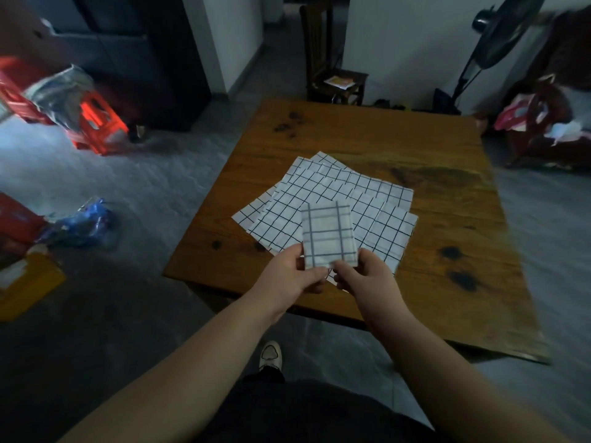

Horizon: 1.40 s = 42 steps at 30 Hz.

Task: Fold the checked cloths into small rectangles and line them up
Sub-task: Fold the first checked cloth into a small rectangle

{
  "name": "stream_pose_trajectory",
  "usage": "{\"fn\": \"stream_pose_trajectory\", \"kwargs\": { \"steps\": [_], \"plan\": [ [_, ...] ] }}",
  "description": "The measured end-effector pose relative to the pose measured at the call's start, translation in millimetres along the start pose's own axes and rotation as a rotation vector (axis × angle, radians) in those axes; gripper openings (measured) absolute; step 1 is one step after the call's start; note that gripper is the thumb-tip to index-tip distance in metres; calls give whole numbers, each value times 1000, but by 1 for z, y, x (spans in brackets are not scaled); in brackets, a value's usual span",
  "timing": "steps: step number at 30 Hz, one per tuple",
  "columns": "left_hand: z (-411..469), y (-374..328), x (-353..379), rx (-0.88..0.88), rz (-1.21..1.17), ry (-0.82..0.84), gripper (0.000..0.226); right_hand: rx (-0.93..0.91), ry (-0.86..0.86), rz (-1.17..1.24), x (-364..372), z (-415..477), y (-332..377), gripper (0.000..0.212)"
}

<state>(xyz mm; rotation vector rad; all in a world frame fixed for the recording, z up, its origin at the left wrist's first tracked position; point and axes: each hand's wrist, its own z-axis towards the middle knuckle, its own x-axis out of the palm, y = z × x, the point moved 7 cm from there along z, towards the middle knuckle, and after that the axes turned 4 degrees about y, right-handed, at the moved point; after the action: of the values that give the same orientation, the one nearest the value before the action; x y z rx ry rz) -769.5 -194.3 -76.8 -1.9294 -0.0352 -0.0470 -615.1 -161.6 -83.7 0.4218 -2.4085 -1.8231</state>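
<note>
A small folded checked cloth (327,233), white with dark lines, is held up above the table's near-left part. My left hand (295,274) pinches its lower left corner and my right hand (361,276) pinches its lower right edge. Below and behind it, several unfolded checked cloths (339,193) lie spread and overlapping on the wooden table (431,219).
The table's right and far parts show bare wood. A wooden chair (332,59) stands beyond the far edge, a fan (499,36) at the back right. Red stools (92,123) and bags lie on the floor to the left. My shoe (270,354) shows below.
</note>
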Motion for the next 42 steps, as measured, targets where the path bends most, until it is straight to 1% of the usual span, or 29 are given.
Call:
{"fn": "stream_pose_trajectory", "kwargs": {
  "steps": [5,9,11,14,18,20,21,23,25,27,28,31,32,35,40,42],
  "plan": [
    [-11,-9,-5,1,-23,-30,28,-70,11,-43,-7,-10,11,12],
    [-12,-15,3,0,-16,42,33,-110,47,-43,-5,-16,20,11],
    [-9,-20,7,19,37,19,32,-120,71,-7,-1,-17,22,11],
    [-5,-26,4,36,94,-62,25,-92,50,90,-5,-14,21,12],
    [-5,-30,-8,47,81,-72,21,-3,-16,330,-21,-5,13,12],
    [-6,-32,-13,49,79,-69,23,47,-11,411,-21,-2,8,16],
    [-7,-32,-14,47,84,-63,24,71,25,399,-17,-1,7,19],
    [-9,-32,-12,44,120,-45,29,115,149,312,-1,-2,10,25],
    [-9,-28,-12,36,176,-50,35,121,233,275,15,-4,17,24],
    [-10,-25,-15,7,174,-49,38,97,217,232,21,-2,23,16],
    [-10,-25,-17,-8,132,-38,38,85,201,194,22,0,25,14],
    [-8,-32,-28,-59,-91,-7,30,38,203,73,26,3,30,13],
    [-6,-38,-34,-58,-119,-5,27,16,211,30,26,3,32,12],
    [0,-57,-51,-39,-163,-27,23,-24,221,-75,24,4,37,11],
    [3,-82,-69,12,-203,-93,18,-64,239,-160,22,4,43,7],
    [3,-81,-67,-1,-234,-54,22,-65,231,-164,21,4,43,8]
  ]
}}
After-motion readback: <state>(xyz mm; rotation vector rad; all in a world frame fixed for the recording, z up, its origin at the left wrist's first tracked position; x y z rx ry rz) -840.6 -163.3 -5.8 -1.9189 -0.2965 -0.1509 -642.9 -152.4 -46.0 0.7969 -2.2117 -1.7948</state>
